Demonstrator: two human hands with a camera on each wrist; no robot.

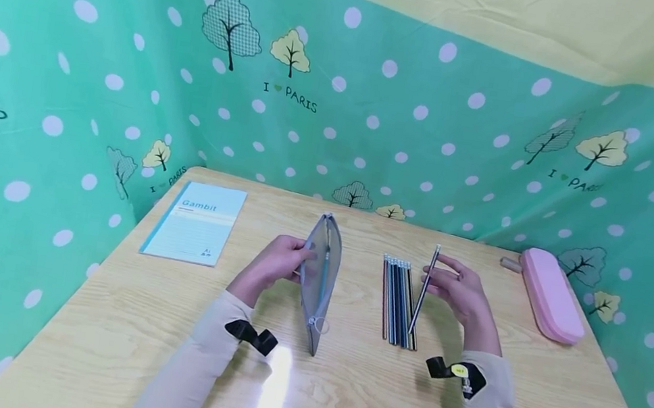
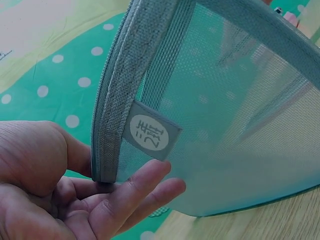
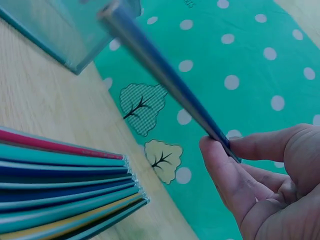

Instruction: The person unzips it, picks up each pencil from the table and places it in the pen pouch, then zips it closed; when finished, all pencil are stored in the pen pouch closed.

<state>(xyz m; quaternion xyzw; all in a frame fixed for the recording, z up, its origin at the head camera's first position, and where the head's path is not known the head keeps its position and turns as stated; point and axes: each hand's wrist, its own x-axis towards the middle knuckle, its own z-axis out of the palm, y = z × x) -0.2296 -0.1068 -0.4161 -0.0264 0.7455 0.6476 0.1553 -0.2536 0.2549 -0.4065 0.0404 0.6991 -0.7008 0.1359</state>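
My left hand [image 1: 275, 262] holds a grey mesh zip pouch [image 1: 309, 287] on its edge, top gaping, with at least one pencil-like item inside. In the left wrist view the thumb and fingers grip the end of the pouch [image 2: 230, 135] beside a small label [image 2: 150, 131]. My right hand [image 1: 463, 294] pinches a dark blue pencil [image 3: 172, 82] near one end, between thumb and fingertips. It stands tilted just right of a row of several pencils [image 1: 395, 301], which lie side by side on the table. The head view does not settle whether its lower end touches them.
A light blue notebook [image 1: 196, 222] lies at the left of the wooden table [image 1: 340, 396]. On the right are a pink pencil case [image 1: 548, 296] and a small grey-brown block [image 1: 511, 264]. A green dotted cloth [image 1: 337, 117] hangs behind the table and at its sides.
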